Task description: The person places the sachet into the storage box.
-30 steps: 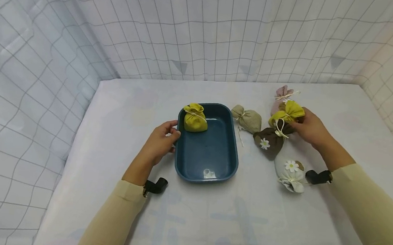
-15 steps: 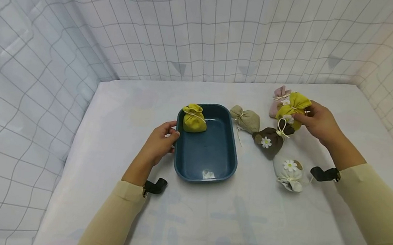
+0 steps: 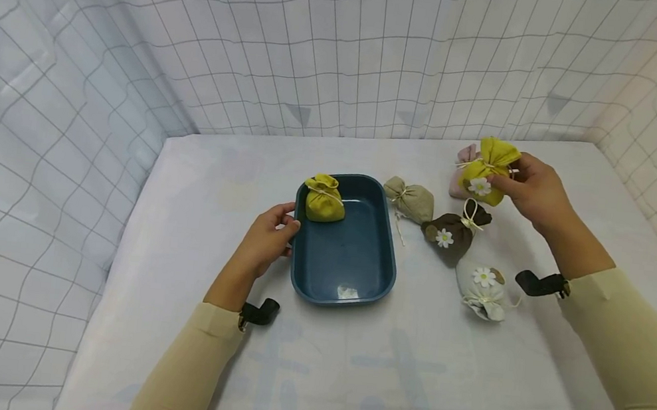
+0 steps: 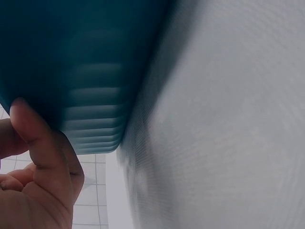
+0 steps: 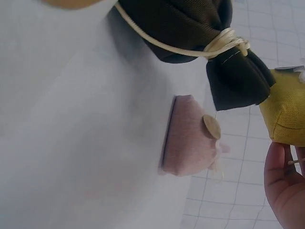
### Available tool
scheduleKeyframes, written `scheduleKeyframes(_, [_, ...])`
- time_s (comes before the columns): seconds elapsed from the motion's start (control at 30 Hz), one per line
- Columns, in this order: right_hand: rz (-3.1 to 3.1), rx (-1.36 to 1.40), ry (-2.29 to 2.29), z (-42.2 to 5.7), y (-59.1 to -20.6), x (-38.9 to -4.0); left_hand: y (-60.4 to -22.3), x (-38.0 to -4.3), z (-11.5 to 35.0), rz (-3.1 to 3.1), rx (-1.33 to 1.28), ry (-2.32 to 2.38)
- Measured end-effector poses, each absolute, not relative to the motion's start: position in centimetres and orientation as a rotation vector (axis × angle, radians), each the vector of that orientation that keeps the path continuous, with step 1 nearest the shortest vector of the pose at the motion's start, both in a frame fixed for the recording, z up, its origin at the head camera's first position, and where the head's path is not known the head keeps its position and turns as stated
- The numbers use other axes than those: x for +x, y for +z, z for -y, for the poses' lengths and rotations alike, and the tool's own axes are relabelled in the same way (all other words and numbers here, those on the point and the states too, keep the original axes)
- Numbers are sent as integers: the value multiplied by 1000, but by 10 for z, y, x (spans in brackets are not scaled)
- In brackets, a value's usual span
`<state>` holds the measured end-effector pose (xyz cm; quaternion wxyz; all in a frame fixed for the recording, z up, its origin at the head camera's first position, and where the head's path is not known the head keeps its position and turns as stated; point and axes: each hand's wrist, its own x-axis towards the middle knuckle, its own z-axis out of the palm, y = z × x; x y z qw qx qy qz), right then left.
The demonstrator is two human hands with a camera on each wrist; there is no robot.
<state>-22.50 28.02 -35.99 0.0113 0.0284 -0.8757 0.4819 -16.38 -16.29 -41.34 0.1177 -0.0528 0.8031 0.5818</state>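
Observation:
My right hand [image 3: 537, 190] pinches a yellow drawstring pouch [image 3: 491, 165] near its tied neck; a white daisy shows on it. In the right wrist view this yellow pouch [image 5: 288, 107] is cut off by the edge. Behind it a pink pouch [image 3: 463, 172] is partly hidden; the right wrist view shows the pink pouch [image 5: 190, 138] standing on the cloth. My left hand [image 3: 265, 238] grips the left rim of a dark blue-green tray [image 3: 346, 267], fingers against its outer wall [image 4: 95, 95]. Another yellow pouch [image 3: 325, 201] sits in the tray's far left corner.
Right of the tray lie a beige pouch [image 3: 413, 200], a dark brown pouch with a daisy [image 3: 451, 238] and a white pouch with a daisy [image 3: 483, 291]. White cloth covers the table [image 3: 310, 377]. Grid-patterned curtains [image 3: 344, 53] stand behind and at both sides.
My right hand has lifted the yellow pouch up and away from the brown pouch, turning it upright so its daisy faces forward. The left hand and tray stay nearly still.

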Motion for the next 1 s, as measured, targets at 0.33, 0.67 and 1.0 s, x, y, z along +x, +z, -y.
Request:
scheduleKeyframes(0.33, [2628,191,1640,-259,-348,-224,-414,-163,164,-2353,-168,1695])
scheduleKeyframes(0.67, [2541,325,1746,-230,-342,-226,-412,-163,164,-2353,-165,1682])
scheduleKeyframes(1.0, [2557,439,1803,-195,-340,-231,-411,-161,164,-2334,-167,1716])
